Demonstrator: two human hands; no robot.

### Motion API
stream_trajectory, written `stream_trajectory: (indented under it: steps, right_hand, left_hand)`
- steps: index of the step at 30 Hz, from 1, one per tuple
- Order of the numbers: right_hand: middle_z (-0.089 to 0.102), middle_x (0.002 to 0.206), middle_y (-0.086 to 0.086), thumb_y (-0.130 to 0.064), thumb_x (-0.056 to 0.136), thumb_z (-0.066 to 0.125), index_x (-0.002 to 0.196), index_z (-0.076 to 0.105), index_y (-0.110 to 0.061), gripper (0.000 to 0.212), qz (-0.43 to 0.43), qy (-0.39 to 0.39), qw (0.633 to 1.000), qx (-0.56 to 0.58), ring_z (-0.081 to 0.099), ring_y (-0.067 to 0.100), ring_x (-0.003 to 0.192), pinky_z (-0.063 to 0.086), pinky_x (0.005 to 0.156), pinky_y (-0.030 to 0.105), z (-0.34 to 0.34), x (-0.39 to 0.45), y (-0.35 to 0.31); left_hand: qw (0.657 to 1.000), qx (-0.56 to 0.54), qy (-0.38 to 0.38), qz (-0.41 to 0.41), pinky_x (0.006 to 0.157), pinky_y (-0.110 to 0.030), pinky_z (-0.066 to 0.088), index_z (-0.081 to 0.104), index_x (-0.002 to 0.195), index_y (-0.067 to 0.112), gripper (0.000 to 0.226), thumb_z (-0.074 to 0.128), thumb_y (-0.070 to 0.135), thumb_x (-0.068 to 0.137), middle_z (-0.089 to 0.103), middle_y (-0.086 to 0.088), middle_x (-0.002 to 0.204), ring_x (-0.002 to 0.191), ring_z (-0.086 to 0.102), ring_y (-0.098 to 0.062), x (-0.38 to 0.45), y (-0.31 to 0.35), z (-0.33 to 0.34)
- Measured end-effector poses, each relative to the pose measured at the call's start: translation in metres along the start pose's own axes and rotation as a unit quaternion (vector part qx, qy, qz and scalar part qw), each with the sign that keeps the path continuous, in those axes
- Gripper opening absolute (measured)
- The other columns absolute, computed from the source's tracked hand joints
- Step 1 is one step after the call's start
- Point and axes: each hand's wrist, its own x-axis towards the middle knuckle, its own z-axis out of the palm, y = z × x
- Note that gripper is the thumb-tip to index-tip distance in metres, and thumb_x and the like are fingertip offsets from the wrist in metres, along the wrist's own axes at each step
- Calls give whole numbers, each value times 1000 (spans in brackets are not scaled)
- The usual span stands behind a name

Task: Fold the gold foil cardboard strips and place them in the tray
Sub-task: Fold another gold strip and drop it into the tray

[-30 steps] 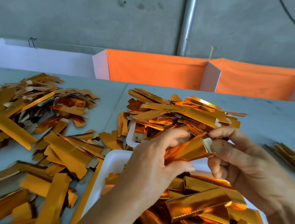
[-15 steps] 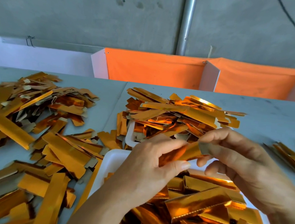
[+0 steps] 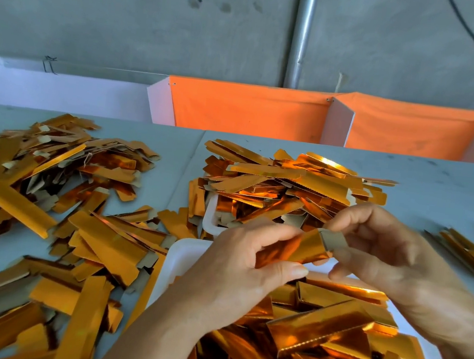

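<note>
Head view, read from the left: loose gold foil cardboard strips (image 3: 50,186) lie heaped flat on the grey table (image 3: 174,147), some showing their plain brown backs, and the heap runs toward the near left corner. Just right of it sits the near white tray (image 3: 174,256), its rim bare at the left corner and the rest piled with folded strips (image 3: 328,327). Behind it a far white tray (image 3: 209,220) is almost buried under more gold pieces. Above the near tray the left hand (image 3: 235,277) grips the strip being worked (image 3: 289,250), thumb under its near edge and fingers curled over the top — a firm hold on the lower left end. This strip's long axis rises from near left to far right, so its free end points straight at the right hand (image 3: 393,258), which pinches the bare brown end flap (image 3: 334,241) between thumb and forefinger, the other fingers curled loosely beneath. The fold in hand looks like the end flap, and the right hand is the nearer one to finish it, turning the flap over toward the left hand's grip. The tray lies directly below, so the drop should be short. Farther right, a small bundle of strips (image 3: 465,252) rests on the table, well apart from both hands.
</note>
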Motion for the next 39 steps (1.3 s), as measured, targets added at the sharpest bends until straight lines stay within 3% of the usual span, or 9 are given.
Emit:
stream_trajectory:
  steps: [10, 14, 16, 18, 21, 25, 30, 35, 39]
  right_hand:
    - [61, 63, 12, -16, 68, 67, 80, 60, -6, 18, 1, 33, 999, -25, 61, 20, 56, 54, 56, 24, 9, 3, 2]
    - [53, 55, 4, 1, 80, 66, 73, 61, -16, 19, -2, 37, 995, -97, 46, 9, 47, 42, 47, 18, 11, 5, 8]
    - [51, 56, 1, -7, 85, 67, 74, 63, -18, 16, 6, 42, 994, -103, 44, 6, 47, 41, 48, 15, 9, 5, 7]
    - [52, 59, 4, -27, 90, 60, 80, 65, -17, 16, 18, 43, 997, -56, 46, 13, 49, 44, 51, 17, 8, 4, 7]
    - [52, 66, 11, -21, 85, 51, 94, 64, -9, 20, 46, 21, 993, 105, 49, 19, 48, 45, 48, 22, 7, 4, 9]
    - [55, 66, 10, -14, 83, 70, 93, 69, -12, 10, 83, -2, 982, 171, 55, 19, 48, 49, 47, 23, 9, 6, 11]
    - [57, 62, 10, -31, 54, 92, 90, 71, -10, 46, 102, -30, 971, 213, 57, 18, 47, 50, 46, 22, 6, 7, 10]
    - [58, 59, 15, -31, 49, 94, 87, 70, -12, 48, 114, -31, 974, 191, 55, 18, 44, 51, 46, 24, 5, 7, 12]
    - [58, 60, 15, -25, 59, 90, 83, 70, -14, 34, 125, -23, 980, 152, 56, 18, 45, 50, 46, 23, 7, 7, 9]
  left_hand:
    - [999, 46, 12, 22, 82, -9, 43, 55, 126, 37, 43, 64, 40, 85, 50, 27, 107, 104, 48, 6, -1, -3, 1]
    - [996, 89, 9, 24, 83, -15, 45, 51, 129, 38, 45, 63, 41, 85, 48, 28, 107, 103, 48, 4, -1, -4, 4]
    - [995, 93, 6, 22, 86, -20, 45, 49, 130, 38, 46, 62, 41, 86, 48, 27, 109, 105, 47, 2, -1, -4, 5]
    - [996, 89, 8, 20, 86, -18, 45, 47, 132, 40, 47, 62, 41, 87, 48, 27, 111, 106, 47, 2, 0, -4, 5]
    - [996, 81, 8, 21, 82, -16, 46, 51, 127, 39, 43, 62, 41, 86, 49, 26, 107, 103, 48, 2, 1, -3, 3]
    - [996, 83, 7, 17, 76, -8, 41, 53, 124, 39, 39, 63, 40, 86, 49, 27, 103, 99, 48, 5, 1, -4, 2]
    - [997, 76, 3, 22, 78, -9, 42, 53, 124, 38, 40, 63, 39, 86, 48, 27, 104, 102, 48, 4, 0, -4, 1]
    - [998, 65, -6, 23, 84, -21, 46, 54, 123, 40, 39, 64, 36, 86, 50, 25, 107, 103, 50, 2, -1, -4, 2]
    - [996, 81, -9, 27, 82, -13, 44, 53, 125, 39, 41, 62, 38, 85, 49, 26, 107, 102, 49, 4, -1, -4, 2]
